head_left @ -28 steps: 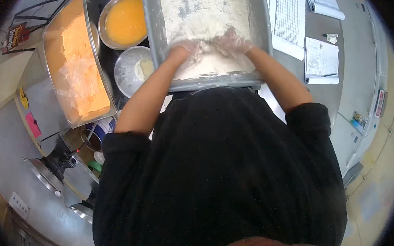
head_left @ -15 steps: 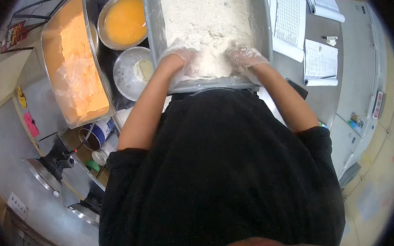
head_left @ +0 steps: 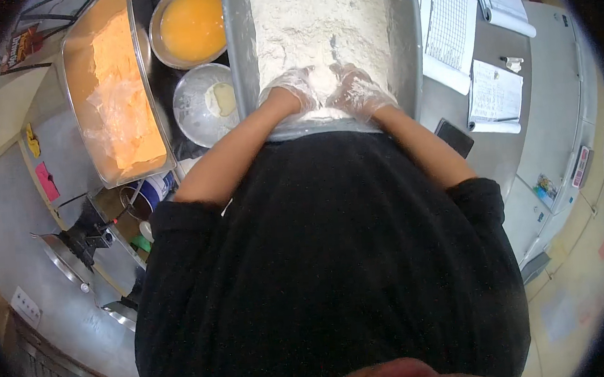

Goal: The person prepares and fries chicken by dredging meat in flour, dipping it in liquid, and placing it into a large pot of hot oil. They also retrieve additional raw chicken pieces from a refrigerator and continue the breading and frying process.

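White flour (head_left: 319, 26) fills much of a deep grey tub (head_left: 405, 48) in front of me. My left hand (head_left: 296, 87), in a clear plastic glove dusted with flour, is closed in the flour near the tub's near wall. Facing it, my right hand (head_left: 357, 93), gloved the same way, is curled around flour too. A small mound of flour shows between the two hands. Some fingertips are sunk in the flour and hidden, and I cannot tell whether anything else is in the grasp.
Left of the tub stand a bowl of orange-yellow liquid (head_left: 193, 28), a bowl (head_left: 191, 112) holding a pale lump, and a long metal pan (head_left: 146, 80) with an orange mass partly under plastic. On the right lie notepads (head_left: 495, 94), a dark phone (head_left: 455, 138) and a clipped chart (head_left: 448, 31).
Both hands have come inward from the tub's sides toward each other. Their fingers have closed in the flour near the middle.
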### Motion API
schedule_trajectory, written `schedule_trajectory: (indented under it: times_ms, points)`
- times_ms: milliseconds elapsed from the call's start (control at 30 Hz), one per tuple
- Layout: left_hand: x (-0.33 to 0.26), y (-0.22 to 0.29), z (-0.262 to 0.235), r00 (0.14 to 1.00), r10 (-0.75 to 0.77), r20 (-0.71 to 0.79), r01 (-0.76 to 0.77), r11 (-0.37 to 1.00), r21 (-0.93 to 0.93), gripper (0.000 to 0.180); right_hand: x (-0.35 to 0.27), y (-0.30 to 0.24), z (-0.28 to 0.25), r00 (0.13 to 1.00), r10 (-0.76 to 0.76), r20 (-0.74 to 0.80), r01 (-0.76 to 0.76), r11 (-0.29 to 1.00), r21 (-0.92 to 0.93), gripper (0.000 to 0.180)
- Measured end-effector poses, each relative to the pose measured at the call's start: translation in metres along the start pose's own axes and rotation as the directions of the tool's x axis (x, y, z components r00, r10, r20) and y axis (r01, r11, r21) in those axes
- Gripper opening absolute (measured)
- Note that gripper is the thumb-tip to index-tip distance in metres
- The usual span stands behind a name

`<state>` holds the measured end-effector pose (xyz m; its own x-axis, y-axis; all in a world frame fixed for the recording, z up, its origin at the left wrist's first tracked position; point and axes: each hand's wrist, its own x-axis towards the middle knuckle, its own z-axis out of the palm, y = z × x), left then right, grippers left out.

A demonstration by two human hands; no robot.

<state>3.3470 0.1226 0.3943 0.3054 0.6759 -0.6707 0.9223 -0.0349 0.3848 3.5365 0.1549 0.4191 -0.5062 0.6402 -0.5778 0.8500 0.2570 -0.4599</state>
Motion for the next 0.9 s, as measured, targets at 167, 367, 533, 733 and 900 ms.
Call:
schedule_trajectory:
  times_ms: [167, 367, 533, 733, 900]
  points:
    - [0.004, -0.018, 0.031, 0.95, 0.192, -0.247, -0.19, 0.981, 0.032, 0.061, 0.02, 0.05, 0.049, 0.994, -0.105, -0.035, 0.106, 0.808, 0.58, 0.04]
    - [-0.009, -0.004, -0.003, 0.998, 0.065, -0.01, -0.065, 0.997, -0.052, 0.057, 0.024, 0.033, 0.015, 0.941, -0.337, -0.01, 0.321, 0.905, -0.28, 0.029]
    - [0.014, -0.016, -0.01, 0.977, -0.206, 0.048, 0.193, 0.774, -0.603, 0.071, 0.016, -0.006, -0.064, 0.948, -0.082, 0.306, 0.171, 0.946, -0.277, 0.041]
    - [-0.021, -0.013, -0.009, 0.871, -0.475, 0.123, 0.38, 0.496, -0.78, 0.08, -0.023, 0.027, -0.034, 0.986, 0.126, 0.113, -0.122, 0.992, -0.036, 0.045]
    - [-0.024, 0.01, -0.031, 0.83, -0.345, 0.439, 0.485, 0.053, -0.873, 0.072, -0.029, 0.03, -0.01, 0.961, 0.253, 0.11, -0.276, 0.88, 0.386, 0.05]
